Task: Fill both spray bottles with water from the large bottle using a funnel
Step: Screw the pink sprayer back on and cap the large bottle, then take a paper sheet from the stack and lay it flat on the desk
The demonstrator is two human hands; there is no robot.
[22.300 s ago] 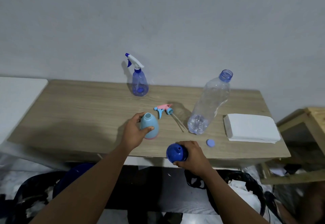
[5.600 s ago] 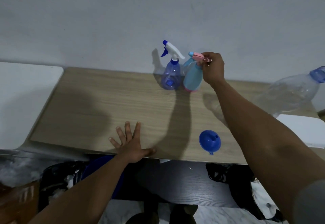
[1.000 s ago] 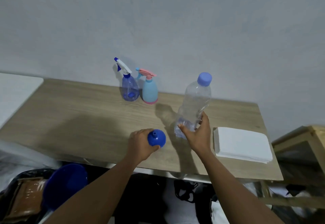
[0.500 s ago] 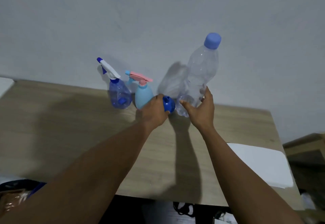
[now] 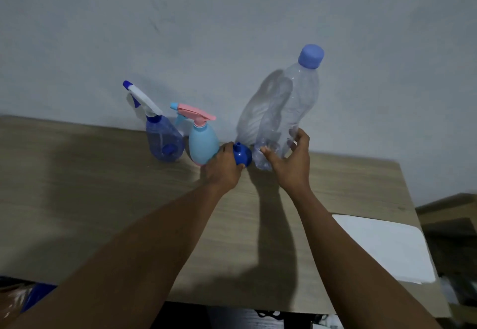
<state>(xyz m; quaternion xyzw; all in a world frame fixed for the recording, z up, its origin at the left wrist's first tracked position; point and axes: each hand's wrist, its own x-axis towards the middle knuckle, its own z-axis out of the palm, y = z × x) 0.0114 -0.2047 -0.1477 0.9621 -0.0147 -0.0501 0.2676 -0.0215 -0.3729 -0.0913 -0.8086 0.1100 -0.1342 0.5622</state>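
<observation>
Two spray bottles stand at the back of the wooden table point(image 5: 103, 194), by the wall: a clear blue one with a white and blue trigger point(image 5: 162, 140) and a light blue one with a pink trigger point(image 5: 202, 145). Both have their spray heads on. My left hand point(image 5: 223, 167) holds the blue funnel point(image 5: 242, 157), spout up, just right of the light blue bottle. My right hand point(image 5: 291, 163) grips the base of the large clear bottle point(image 5: 289, 114), which is upright, capped in blue and looks almost empty. It stands right of the funnel.
A white stack of paper point(image 5: 382, 246) lies at the table's right front. A wooden piece of furniture point(image 5: 451, 209) stands beyond the right edge. The grey wall rises straight behind the bottles. Dark bags and a blue object point(image 5: 36, 295) lie under the front edge.
Both hands have carried the funnel and the large bottle from the table's front to the back, beside the spray bottles. In the last half second they settled slightly lower.
</observation>
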